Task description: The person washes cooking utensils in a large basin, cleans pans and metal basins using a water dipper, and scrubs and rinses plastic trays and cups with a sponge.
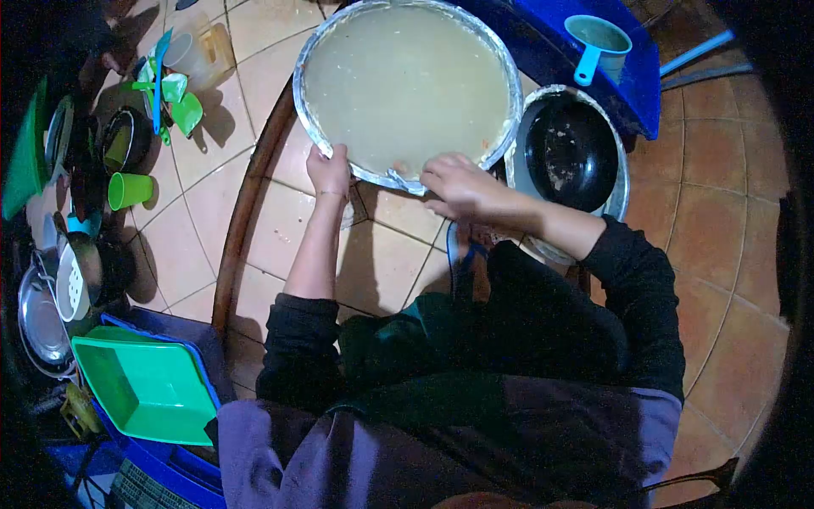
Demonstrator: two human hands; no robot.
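A large round metal basin full of cloudy, greyish liquid stands at the top middle. Small orange bits show near its front edge. My left hand is closed on the near left part of the rim. On the near right part, my right hand has its fingers curled over the rim and its thumb below, outside it. Whether anything small is under those fingers is hidden. Right of the basin, a black wok rests in a second, pale-rimmed basin.
A light-blue dipper sits at the blue tub at top right. To the left are a green cup, green and blue utensils, a clear jug, pots and lids. A green rectangular basin stands at lower left.
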